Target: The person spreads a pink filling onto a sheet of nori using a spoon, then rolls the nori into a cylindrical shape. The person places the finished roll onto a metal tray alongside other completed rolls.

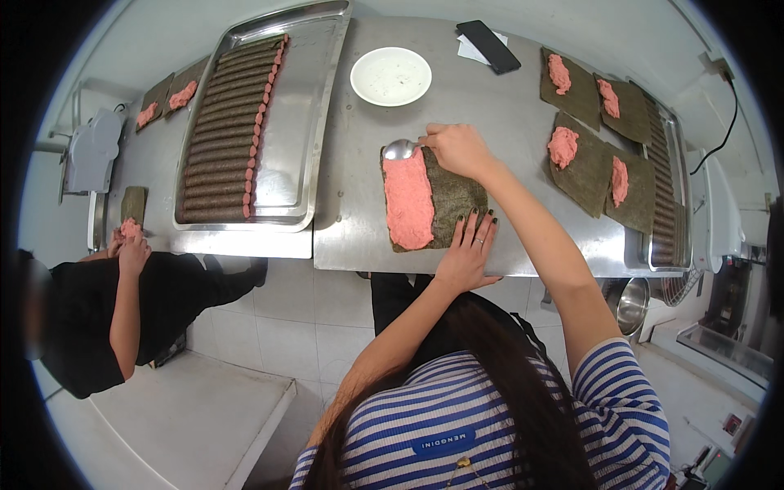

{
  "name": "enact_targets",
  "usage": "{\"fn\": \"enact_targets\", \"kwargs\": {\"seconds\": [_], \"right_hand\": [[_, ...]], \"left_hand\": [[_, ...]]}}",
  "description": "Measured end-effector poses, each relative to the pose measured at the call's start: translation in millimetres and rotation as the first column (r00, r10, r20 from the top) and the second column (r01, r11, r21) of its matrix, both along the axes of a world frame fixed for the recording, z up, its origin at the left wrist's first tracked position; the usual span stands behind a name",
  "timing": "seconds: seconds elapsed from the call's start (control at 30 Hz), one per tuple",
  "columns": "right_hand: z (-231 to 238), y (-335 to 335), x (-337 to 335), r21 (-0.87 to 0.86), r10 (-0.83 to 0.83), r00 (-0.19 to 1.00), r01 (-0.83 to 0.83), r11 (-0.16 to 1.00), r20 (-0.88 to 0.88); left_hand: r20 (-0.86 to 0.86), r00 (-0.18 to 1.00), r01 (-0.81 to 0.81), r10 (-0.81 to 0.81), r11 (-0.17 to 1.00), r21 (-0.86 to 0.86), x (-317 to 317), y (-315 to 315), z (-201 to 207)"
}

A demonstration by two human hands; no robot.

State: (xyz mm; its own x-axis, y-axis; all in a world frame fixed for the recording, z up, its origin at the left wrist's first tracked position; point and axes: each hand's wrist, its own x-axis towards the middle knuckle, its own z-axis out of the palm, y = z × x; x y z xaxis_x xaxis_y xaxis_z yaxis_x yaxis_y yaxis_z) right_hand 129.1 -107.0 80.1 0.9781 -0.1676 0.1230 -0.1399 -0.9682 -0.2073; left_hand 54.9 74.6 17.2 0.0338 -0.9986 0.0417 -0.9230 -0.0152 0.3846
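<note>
A dark green seaweed sheet [455,198] lies on the steel table in front of me. Pink paste [408,204] covers its left half in a flat upright strip. My right hand [459,150] grips a metal spoon [400,149] by its handle. The spoon's bowl rests at the far end of the strip, touching the paste. My left hand [467,255] lies with fingers spread on the near right corner of the sheet, holding nothing.
Left of me a steel tray [327,98] holds several seaweed rolls [231,122]. A white bowl [391,77] and a phone [488,46] sit farther back. Several seaweed sheets with paste lumps [563,147] lie right, beside another tray of rolls [665,180]. A co-worker's hands [131,248] work at far left.
</note>
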Motion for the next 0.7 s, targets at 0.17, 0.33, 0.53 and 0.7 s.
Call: {"fn": "enact_targets", "kwargs": {"seconds": [0.17, 0.33, 0.53, 0.7], "right_hand": [[6.9, 1.5, -0.6, 0.018, -0.094, 0.995, 0.094, 0.995, -0.021], [7.2, 12.9, 2.0, -0.002, -0.095, 0.993, 0.095, 0.995, -0.072], [17.9, 20.2, 4.5, 0.016, -0.305, 0.951, 0.306, 0.952, -0.046], [24.2, 47.6, -4.5, 0.066, -0.318, 0.930, 0.335, 0.940, -0.187]], "left_hand": [[-0.006, 1.000, -0.009, 0.009, 1.000, -0.024, -0.6, 0.5, -1.2], [-0.010, 1.000, -0.008, 0.008, 1.000, -0.014, -1.3, 0.0, -2.0], [0.003, 1.000, -0.006, 0.006, 1.000, -0.016, -1.0, 1.3, -2.7], [0.048, 0.998, 0.042, -0.048, 0.991, 0.130, 0.0, -0.6, 1.4]]}}
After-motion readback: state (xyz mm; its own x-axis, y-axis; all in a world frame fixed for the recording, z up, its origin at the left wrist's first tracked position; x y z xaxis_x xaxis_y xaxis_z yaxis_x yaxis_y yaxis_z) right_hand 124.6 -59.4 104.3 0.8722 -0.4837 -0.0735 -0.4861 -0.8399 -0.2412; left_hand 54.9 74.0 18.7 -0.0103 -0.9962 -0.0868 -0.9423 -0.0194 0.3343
